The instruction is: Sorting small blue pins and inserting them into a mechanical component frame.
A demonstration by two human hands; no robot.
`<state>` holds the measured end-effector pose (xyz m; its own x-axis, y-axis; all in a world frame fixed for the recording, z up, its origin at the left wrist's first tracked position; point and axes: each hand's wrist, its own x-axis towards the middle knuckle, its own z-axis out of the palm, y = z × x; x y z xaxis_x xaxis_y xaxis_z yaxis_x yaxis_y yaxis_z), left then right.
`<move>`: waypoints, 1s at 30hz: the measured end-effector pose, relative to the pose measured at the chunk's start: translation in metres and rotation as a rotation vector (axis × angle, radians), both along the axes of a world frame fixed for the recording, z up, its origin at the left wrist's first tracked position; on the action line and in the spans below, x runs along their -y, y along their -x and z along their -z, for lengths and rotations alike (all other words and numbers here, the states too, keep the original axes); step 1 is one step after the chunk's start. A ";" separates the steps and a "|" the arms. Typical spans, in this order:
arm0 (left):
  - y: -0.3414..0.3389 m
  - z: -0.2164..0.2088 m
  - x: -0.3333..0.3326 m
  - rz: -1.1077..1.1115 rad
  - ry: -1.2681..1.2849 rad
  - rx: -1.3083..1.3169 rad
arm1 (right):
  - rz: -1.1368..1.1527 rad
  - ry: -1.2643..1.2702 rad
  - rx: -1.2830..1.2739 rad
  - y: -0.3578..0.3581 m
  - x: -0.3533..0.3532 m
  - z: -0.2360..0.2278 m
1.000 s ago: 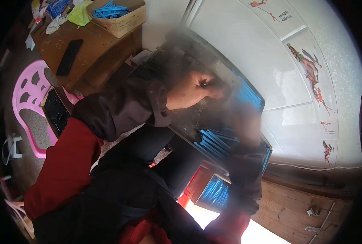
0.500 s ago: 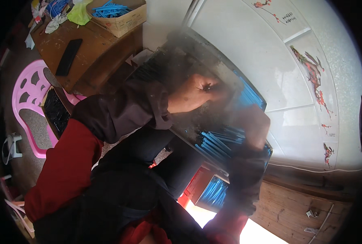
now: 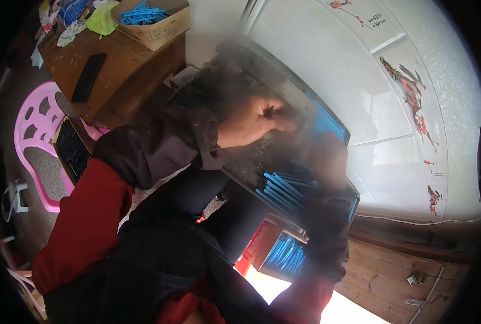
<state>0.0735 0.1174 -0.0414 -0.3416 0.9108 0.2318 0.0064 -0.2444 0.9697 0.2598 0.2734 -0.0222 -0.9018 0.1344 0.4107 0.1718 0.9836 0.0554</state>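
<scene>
My left hand (image 3: 251,121) is curled closed over the middle of a dark, dirty-topped worktable (image 3: 251,167). A small dark bit shows at its fingers, but I cannot make out what it is. To its right, my right hand (image 3: 329,159) hangs over the table, smeared by blur so that its fingers are unclear. Close below the right hand lies a pile of thin blue sticks (image 3: 281,186). More blue sticks (image 3: 327,124) lie along the table's far right edge. Dark slender pieces (image 3: 194,94) lie at the table's left end, hazy in the picture.
A cardboard box (image 3: 162,35) of blue sticks stands on a brown wooden table (image 3: 62,59) with a black bar (image 3: 89,77). A box of black pieces (image 3: 73,146) rests on a pink chair (image 3: 27,119). Below the worktable sits another box of blue sticks (image 3: 286,254). White wall panels (image 3: 332,54) rise behind.
My right hand has shifted a little left, toward my left hand. The left hand stays almost in place, still curled. The whole view has moved slightly.
</scene>
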 end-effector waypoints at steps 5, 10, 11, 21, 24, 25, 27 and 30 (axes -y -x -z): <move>-0.002 -0.001 -0.004 -0.039 0.053 0.030 | 0.094 0.996 -0.306 0.019 0.054 -0.027; -0.003 0.006 -0.004 -0.023 -0.020 0.043 | 0.004 0.713 -0.314 0.022 0.053 -0.033; -0.003 0.007 -0.004 -0.026 -0.017 0.045 | -0.017 0.616 -0.304 0.023 0.052 -0.032; -0.011 -0.007 -0.003 0.080 -0.073 0.116 | 0.104 0.295 0.171 -0.005 -0.015 0.007; -0.003 -0.009 0.004 0.034 0.020 0.021 | 0.173 0.018 0.177 0.013 -0.021 0.026; -0.001 -0.010 0.004 0.040 0.041 -0.014 | 0.156 0.035 0.117 0.012 -0.020 0.024; 0.001 -0.007 0.000 0.011 0.020 -0.009 | 0.126 0.053 0.061 0.010 -0.010 0.011; 0.000 0.006 -0.003 -0.040 -0.026 0.008 | -0.091 0.478 -0.095 0.012 0.029 -0.027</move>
<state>0.0737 0.1202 -0.0478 -0.3795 0.8902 0.2520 0.0091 -0.2688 0.9631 0.2480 0.2441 0.0043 -0.8805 0.2499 0.4029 0.0661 0.9062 -0.4176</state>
